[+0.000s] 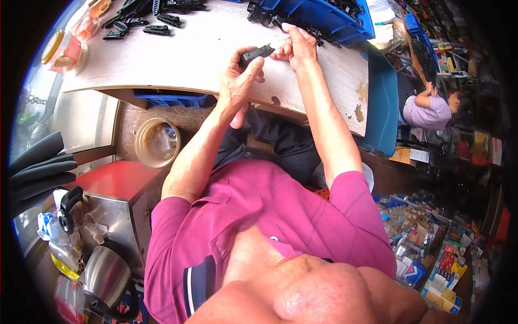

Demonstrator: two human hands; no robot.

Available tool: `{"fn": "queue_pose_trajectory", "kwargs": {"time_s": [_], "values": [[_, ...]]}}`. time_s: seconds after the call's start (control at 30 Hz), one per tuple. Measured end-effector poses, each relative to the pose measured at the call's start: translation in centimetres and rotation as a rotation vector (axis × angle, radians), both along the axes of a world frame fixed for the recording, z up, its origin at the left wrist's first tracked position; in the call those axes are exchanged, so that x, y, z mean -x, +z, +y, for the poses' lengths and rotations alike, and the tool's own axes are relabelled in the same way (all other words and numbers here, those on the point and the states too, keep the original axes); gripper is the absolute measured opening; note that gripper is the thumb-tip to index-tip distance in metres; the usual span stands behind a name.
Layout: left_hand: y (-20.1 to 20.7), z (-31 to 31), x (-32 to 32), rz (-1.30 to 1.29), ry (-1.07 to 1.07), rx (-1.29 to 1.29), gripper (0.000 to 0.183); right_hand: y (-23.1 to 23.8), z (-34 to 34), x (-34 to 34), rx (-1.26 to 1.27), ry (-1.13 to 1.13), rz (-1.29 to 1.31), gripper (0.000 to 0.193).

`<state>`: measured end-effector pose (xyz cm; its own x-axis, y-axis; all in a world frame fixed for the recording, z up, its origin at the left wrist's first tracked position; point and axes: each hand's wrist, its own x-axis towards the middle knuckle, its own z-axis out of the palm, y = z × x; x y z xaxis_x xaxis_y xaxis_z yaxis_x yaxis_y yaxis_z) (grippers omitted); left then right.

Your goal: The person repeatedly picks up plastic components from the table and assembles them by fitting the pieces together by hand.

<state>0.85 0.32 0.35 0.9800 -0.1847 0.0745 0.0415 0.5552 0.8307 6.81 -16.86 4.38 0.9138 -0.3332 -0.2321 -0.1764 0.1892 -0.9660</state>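
My left hand [240,75] is closed around a dark, blocky plastic part [256,55] above the near half of the table; its ridged end points toward my right hand. To the right and farther off, my right hand [300,47] has its thumb and forefinger together at a small black plastic piece [278,23], with the other fingers curled. That piece is beside a heap of black parts [318,33], so its outline is hard to separate. Several finished-looking black tracked toy pieces [157,31] lie at the far left.
A blue bin [345,29] of black parts stands at the far right of the white table [178,59]. Lidded jars [62,51] sit at its left end. Below are a bucket [157,142] and a steel kettle [108,275]. Another person [429,110] sits at right.
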Motion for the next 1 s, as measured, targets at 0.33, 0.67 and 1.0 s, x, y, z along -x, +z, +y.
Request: {"fn": "queue_pose_trajectory", "kwargs": {"time_s": [0.33, 0.67, 1.0], "values": [[0.5, -2.1, -1.7, 0.111, 0.037, 0.137, 0.033, -1.0, 2.6, 8.0, -0.192, 0.078, -0.067, 0.028], [0.3, -2.2, -0.2, 0.068, -0.058, 0.043, 0.03, -1.3, 3.1, 8.4, -0.124, 0.041, -0.092, 0.015], [0.6, -0.3, 0.0, -0.016, -0.174, -0.098, 0.026, 0.0, 0.5, 10.0, -0.194, -0.047, -0.277, 0.019]]}}
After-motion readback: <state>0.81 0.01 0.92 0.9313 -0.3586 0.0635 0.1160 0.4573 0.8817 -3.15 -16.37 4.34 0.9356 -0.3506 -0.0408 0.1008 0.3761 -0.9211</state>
